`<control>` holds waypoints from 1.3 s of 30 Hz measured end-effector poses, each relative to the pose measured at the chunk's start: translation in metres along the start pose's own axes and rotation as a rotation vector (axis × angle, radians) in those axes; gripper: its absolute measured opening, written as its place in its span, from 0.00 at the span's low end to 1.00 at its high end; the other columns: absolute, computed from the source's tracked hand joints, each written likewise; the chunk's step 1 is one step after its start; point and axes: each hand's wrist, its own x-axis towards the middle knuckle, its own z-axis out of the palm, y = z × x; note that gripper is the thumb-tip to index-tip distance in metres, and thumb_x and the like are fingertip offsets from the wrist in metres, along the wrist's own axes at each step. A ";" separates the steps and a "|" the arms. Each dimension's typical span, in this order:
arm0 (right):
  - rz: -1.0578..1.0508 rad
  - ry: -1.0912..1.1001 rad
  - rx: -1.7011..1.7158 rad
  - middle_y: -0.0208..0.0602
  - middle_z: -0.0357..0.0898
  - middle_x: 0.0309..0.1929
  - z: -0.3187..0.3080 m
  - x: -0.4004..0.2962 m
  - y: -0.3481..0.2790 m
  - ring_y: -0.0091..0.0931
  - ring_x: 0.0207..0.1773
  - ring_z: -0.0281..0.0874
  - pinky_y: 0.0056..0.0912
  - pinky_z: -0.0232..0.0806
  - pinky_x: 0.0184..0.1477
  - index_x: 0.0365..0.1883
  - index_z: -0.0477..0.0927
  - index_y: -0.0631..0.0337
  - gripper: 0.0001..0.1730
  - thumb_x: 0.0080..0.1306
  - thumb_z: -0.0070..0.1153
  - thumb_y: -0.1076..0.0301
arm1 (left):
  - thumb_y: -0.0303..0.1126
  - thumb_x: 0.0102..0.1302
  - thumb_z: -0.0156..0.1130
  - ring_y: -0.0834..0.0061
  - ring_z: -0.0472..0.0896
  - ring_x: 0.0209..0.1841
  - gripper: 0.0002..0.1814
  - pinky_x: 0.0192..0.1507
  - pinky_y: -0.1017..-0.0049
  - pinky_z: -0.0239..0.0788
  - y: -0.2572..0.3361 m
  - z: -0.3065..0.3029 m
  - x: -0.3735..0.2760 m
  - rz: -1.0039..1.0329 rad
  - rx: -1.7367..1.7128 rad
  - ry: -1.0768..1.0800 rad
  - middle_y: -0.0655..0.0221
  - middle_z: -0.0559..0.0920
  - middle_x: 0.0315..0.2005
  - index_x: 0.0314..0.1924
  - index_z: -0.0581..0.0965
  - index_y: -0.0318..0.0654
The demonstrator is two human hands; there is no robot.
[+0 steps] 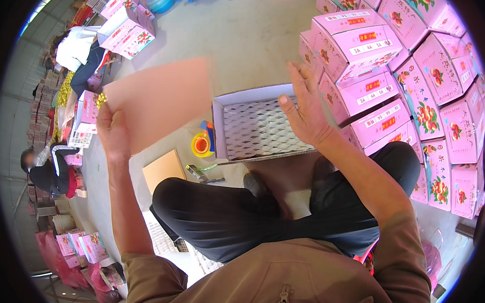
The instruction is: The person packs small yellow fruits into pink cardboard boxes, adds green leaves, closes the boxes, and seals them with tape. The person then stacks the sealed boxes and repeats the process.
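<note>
My left hand grips the near left edge of a flat brown cardboard sheet, which is held tilted above the floor and somewhat blurred. An open carton stands before me, with white foam netting lining its inside. Over the carton's right end is my right hand, its fingers apart and nothing in them. A tape dispenser with a yellow and orange roll lies against the carton's left side.
Pink printed fruit cartons are stacked at the right. A smaller cardboard piece and a marker-like black item lie near my left knee. Two people sit at the far left among more cartons and green fruit.
</note>
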 end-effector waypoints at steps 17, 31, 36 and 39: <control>0.216 -0.876 -0.324 0.57 0.43 0.87 0.055 -0.051 0.027 0.53 0.89 0.36 0.59 0.36 0.85 0.85 0.57 0.46 0.48 0.72 0.63 0.48 | 0.35 0.70 0.61 0.55 0.85 0.47 0.18 0.49 0.59 0.76 -0.031 0.172 -0.071 -0.406 0.375 -0.655 0.47 0.84 0.47 0.51 0.78 0.25; 0.185 -1.120 -0.453 0.37 0.33 0.91 0.103 -0.050 0.044 0.47 0.92 0.26 0.78 0.30 0.81 0.88 0.51 0.31 0.52 0.70 0.62 0.42 | 0.33 0.64 0.71 0.34 0.65 0.75 0.50 0.74 0.52 0.65 -0.098 0.188 -0.089 -0.148 0.360 -0.738 0.32 0.62 0.72 0.77 0.51 0.23; 0.205 -1.101 -0.463 0.36 0.34 0.91 0.107 -0.057 0.047 0.46 0.92 0.27 0.78 0.30 0.81 0.87 0.52 0.31 0.52 0.70 0.62 0.41 | 0.44 0.62 0.76 0.35 0.52 0.82 0.63 0.79 0.53 0.56 -0.091 0.193 -0.088 -0.013 0.340 -0.915 0.31 0.52 0.78 0.81 0.44 0.24; 0.212 -1.080 -0.450 0.36 0.36 0.91 0.110 -0.056 0.050 0.46 0.92 0.27 0.79 0.31 0.81 0.87 0.54 0.33 0.51 0.70 0.63 0.41 | 0.51 0.58 0.79 0.39 0.47 0.85 0.68 0.80 0.51 0.54 -0.097 0.208 -0.089 0.104 0.300 -1.014 0.34 0.46 0.81 0.83 0.44 0.26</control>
